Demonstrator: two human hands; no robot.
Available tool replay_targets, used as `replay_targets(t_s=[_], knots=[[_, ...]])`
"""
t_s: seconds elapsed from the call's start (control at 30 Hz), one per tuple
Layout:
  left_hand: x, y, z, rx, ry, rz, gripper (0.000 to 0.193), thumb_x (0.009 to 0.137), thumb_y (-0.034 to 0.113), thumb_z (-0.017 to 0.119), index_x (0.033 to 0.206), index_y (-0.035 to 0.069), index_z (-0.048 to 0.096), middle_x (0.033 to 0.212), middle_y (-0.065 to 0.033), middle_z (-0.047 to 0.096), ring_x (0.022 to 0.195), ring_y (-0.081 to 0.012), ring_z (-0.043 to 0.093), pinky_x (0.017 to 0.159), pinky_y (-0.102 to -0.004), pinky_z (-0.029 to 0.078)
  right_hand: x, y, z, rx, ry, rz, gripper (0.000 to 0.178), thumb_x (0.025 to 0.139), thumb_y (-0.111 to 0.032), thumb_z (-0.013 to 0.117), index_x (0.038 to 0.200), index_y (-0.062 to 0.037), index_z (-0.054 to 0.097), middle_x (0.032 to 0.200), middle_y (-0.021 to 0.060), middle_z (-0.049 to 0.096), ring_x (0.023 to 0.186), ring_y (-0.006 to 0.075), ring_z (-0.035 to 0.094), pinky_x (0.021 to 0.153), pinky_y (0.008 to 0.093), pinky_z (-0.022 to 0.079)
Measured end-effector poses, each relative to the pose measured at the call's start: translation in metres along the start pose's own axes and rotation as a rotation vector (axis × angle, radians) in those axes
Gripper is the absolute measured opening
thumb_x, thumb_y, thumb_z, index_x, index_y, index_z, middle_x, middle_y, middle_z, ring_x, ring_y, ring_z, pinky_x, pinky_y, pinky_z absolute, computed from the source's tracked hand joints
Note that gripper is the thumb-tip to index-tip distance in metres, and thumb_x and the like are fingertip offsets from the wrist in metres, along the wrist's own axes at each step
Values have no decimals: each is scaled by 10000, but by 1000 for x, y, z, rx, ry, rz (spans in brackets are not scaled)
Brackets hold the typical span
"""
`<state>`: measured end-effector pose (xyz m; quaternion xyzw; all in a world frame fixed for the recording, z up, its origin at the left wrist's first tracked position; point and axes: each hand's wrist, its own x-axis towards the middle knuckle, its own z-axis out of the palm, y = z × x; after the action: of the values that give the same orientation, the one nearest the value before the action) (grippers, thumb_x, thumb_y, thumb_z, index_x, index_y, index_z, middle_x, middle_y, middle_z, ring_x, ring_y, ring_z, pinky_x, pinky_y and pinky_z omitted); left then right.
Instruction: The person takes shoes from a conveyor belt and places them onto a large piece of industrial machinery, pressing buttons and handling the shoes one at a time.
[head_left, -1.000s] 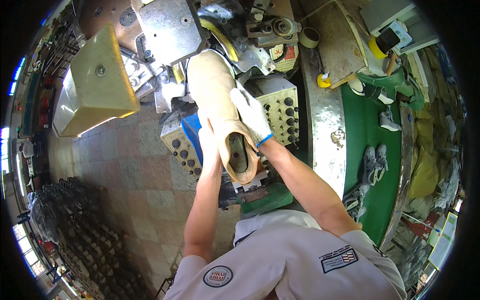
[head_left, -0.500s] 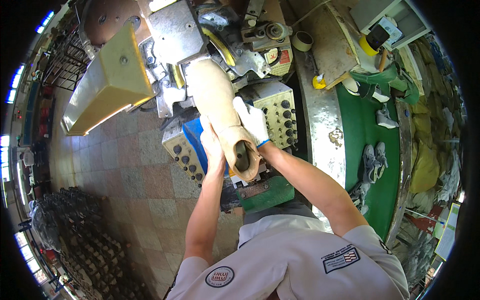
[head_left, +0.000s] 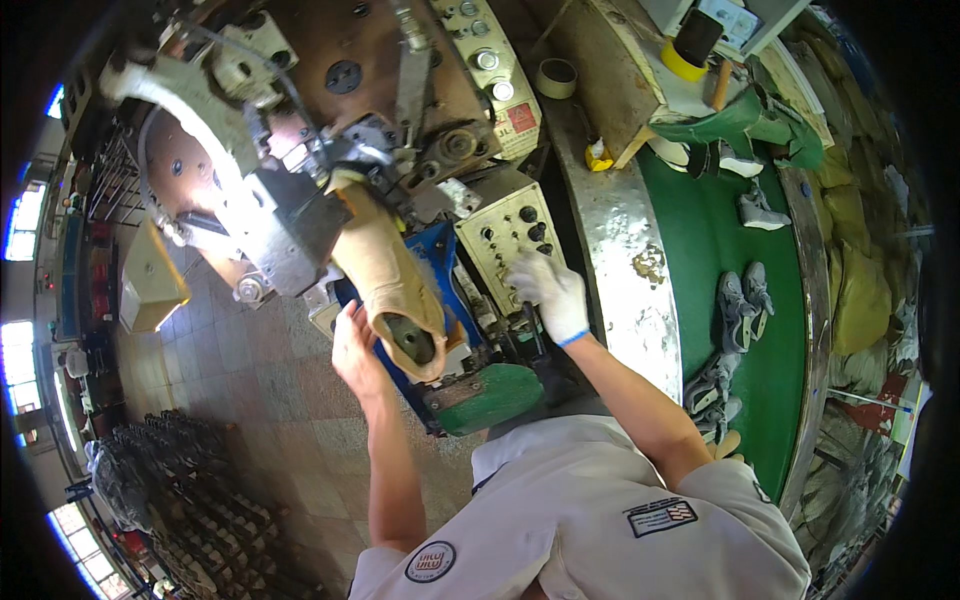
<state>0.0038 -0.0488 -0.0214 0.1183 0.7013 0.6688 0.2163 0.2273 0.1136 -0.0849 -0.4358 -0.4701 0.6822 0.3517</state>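
A tan shoe upper (head_left: 385, 265) on a dark last has its toe end under the metal head of a shoe-lasting machine (head_left: 285, 215). Its collar opening points toward me, with the green-grey last (head_left: 410, 338) showing inside. My bare left hand (head_left: 360, 350) is beside the heel on the left, fingers loosely curved and apart; whether they touch the upper is hard to tell. My right hand (head_left: 552, 292), in a white glove, is over the lower part of the cream control panel (head_left: 490, 228), fingers apart near the black knobs. Nothing shows in its grip.
A green pad (head_left: 490, 398) is between me and the machine. To the right runs a worn metal ledge (head_left: 640, 270), then a green surface with several grey shoes (head_left: 740, 310). A yellow-based tape roll (head_left: 685, 62) stands at the upper right. Dark racks (head_left: 190, 490) fill the lower left.
My right hand has left the upper and moved to the control panel. The left hand has shifted off the upper's side to beside the heel. The machine head now covers the toe end; the view has turned.
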Motion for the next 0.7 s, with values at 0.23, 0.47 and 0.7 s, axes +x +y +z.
replay_targets(t_s=[0.23,0.47,0.7], knots=[[-57,42,55,287,7,175,505,1009,334,618,1328,-56,578,1239,-140,638,1110,-236,588,1003,-375,446,-30,43,-193,212,345,342,537,1012,-361,619,1300,89,570,1089,227,708,863,291,727,669,378,578],[-74,57,94,763,70,130,694,902,405,750,1352,-85,550,1330,-249,607,1169,-352,589,1022,-453,442,14,109,-320,414,516,432,431,971,-311,676,1206,44,609,1054,210,715,826,307,704,667,435,550],[-65,40,107,1185,273,236,543,777,174,791,1256,-34,643,1229,-219,690,1140,-411,633,992,-497,465,91,98,-331,217,404,396,388,920,-280,692,1140,39,723,945,126,756,767,194,712,643,338,571]])
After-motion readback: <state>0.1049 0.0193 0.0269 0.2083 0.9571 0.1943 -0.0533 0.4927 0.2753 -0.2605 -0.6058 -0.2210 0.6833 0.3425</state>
